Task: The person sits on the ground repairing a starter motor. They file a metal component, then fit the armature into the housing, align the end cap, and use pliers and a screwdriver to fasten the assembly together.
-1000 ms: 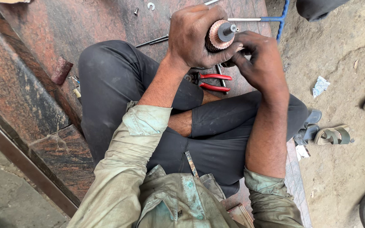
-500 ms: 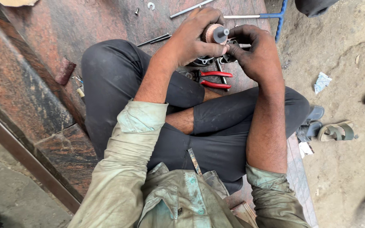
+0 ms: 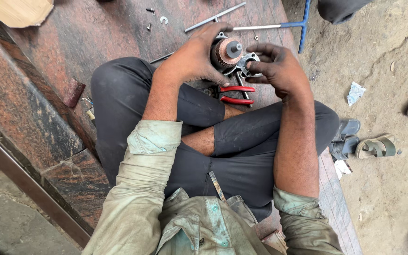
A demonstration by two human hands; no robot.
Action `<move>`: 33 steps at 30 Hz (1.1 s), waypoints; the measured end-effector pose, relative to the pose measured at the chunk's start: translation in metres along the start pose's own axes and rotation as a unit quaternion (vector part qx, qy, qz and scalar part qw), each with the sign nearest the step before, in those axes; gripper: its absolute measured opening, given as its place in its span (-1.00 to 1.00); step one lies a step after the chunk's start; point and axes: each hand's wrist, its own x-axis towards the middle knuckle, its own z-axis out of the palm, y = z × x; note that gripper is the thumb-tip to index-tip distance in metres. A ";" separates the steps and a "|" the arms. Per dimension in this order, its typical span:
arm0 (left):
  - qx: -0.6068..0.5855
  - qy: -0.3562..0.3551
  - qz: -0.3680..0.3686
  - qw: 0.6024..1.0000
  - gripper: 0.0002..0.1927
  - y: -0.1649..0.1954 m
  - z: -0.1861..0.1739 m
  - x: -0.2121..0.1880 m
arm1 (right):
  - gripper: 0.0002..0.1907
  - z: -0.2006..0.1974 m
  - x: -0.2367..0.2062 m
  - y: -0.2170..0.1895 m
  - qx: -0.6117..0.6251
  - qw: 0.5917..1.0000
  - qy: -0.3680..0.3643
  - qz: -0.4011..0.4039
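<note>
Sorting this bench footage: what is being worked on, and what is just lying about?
In hand:
left hand grips copper-wound rotor
right hand at metal end housing

Lying about:
red-handled pliers
blue T-handle wrench
metal rod
sandals

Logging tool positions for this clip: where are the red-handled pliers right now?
In the head view, the red-handled pliers lie on the stone slab just below both hands, against the person's crossed legs, slightly right of centre.

Roadside repair workshop: stone slab [image 3: 95,33] strewn with pliers [image 3: 236,94], screws [image 3: 150,10].
</note>
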 end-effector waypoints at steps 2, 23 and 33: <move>0.002 -0.011 -0.043 0.999 0.07 -0.002 -0.001 0.000 | -0.63 0.004 0.001 0.001 0.016 1.000 0.006 0.008; -0.055 0.070 -0.058 0.994 0.13 -0.008 0.016 0.005 | -0.74 0.037 0.004 0.048 0.204 0.968 0.140 -0.032; 0.086 0.096 0.030 0.991 -0.07 0.026 0.004 -0.006 | -0.70 0.033 0.004 0.046 0.237 0.963 0.120 -0.038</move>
